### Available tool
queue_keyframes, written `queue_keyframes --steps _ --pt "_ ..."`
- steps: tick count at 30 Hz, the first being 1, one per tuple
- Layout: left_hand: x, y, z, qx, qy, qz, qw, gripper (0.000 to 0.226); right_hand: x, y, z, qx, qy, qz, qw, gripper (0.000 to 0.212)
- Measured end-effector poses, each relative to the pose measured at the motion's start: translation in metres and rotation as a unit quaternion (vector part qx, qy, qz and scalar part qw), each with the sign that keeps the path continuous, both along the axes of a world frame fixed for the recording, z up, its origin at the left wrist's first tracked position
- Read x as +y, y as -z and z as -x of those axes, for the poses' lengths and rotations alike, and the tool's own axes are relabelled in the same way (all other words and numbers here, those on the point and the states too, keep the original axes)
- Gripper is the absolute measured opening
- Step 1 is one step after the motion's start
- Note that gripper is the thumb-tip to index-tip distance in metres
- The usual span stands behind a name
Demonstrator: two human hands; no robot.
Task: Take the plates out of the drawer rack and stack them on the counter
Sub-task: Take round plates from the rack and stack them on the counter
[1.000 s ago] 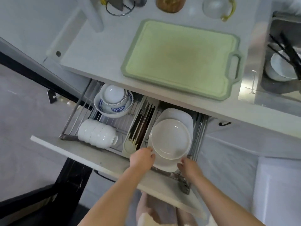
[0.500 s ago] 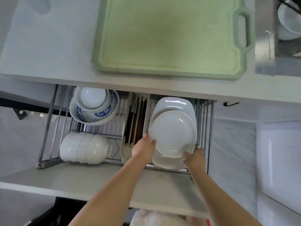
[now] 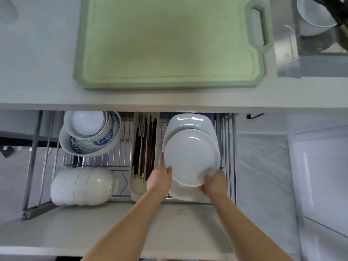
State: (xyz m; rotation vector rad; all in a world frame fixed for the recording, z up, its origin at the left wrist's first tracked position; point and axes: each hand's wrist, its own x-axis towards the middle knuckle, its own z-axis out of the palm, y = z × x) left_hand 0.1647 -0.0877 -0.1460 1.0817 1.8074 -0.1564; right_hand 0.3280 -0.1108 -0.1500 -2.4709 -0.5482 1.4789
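A round white plate (image 3: 191,156) lies on top of a larger, squarish white plate (image 3: 190,122) in the right part of the open wire drawer rack (image 3: 228,140). My left hand (image 3: 160,178) grips the round plate's left rim. My right hand (image 3: 214,184) holds its lower right rim, fingers under the edge. The plate looks slightly raised off the one below. The white counter (image 3: 37,72) runs across the top of the view, above the drawer.
A green cutting board (image 3: 169,42) covers the counter's middle. A sink (image 3: 320,34) with a bowl is at the upper right. In the rack sit blue-patterned bowls (image 3: 90,136), a row of white bowls (image 3: 82,186) and a chopstick tray (image 3: 144,147). The drawer front (image 3: 94,228) is near me.
The view has moved closer over the drawer. Both hands have closed on the round plate's rim, and it has shifted slightly toward me off the plate below.
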Motion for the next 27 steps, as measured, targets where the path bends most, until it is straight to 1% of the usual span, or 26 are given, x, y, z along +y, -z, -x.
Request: queue_keyframes --steps 3,5,7,9,11,16,18,19,22,27 --pt "-0.003 -0.003 -0.002 -0.006 -0.013 0.013 1.000 0.063 0.001 -0.007 -0.001 0.009 0.021 -0.007 1.000 0.032" --pt "-0.004 -0.005 -0.003 -0.009 -0.027 0.019 0.999 0.063 0.000 -0.011 -0.003 0.009 0.019 -0.021 1.000 0.032" --pt "-0.004 -0.007 -0.003 -0.008 -0.046 0.021 0.999 0.061 -0.001 -0.016 -0.006 0.008 0.005 -0.040 0.999 0.027" --pt "-0.006 -0.009 -0.004 -0.012 -0.063 0.019 0.998 0.059 -0.003 -0.021 -0.008 0.004 -0.015 -0.058 0.998 0.015" --pt "-0.009 -0.012 -0.004 -0.019 -0.075 0.012 0.997 0.058 -0.008 -0.026 -0.011 0.012 -0.019 -0.080 0.997 0.009" --pt "-0.016 -0.016 -0.001 -0.022 -0.107 0.004 0.994 0.052 -0.015 -0.039 -0.013 0.037 -0.028 -0.116 0.992 0.006" --pt "-0.017 -0.016 -0.001 -0.031 -0.088 0.009 0.996 0.047 -0.016 -0.045 -0.014 0.030 -0.038 -0.125 0.991 0.007" --pt "-0.017 -0.016 -0.001 -0.031 -0.079 0.007 0.996 0.044 -0.016 -0.048 -0.015 0.027 -0.042 -0.131 0.990 0.008" --pt "-0.013 -0.017 -0.003 -0.027 -0.117 -0.031 0.992 0.042 -0.016 -0.058 -0.022 0.016 -0.052 -0.151 0.987 0.008" --pt "0.009 -0.016 -0.012 0.012 -0.092 -0.060 0.994 0.045 -0.016 -0.071 -0.043 -0.017 -0.082 -0.186 0.979 0.008"
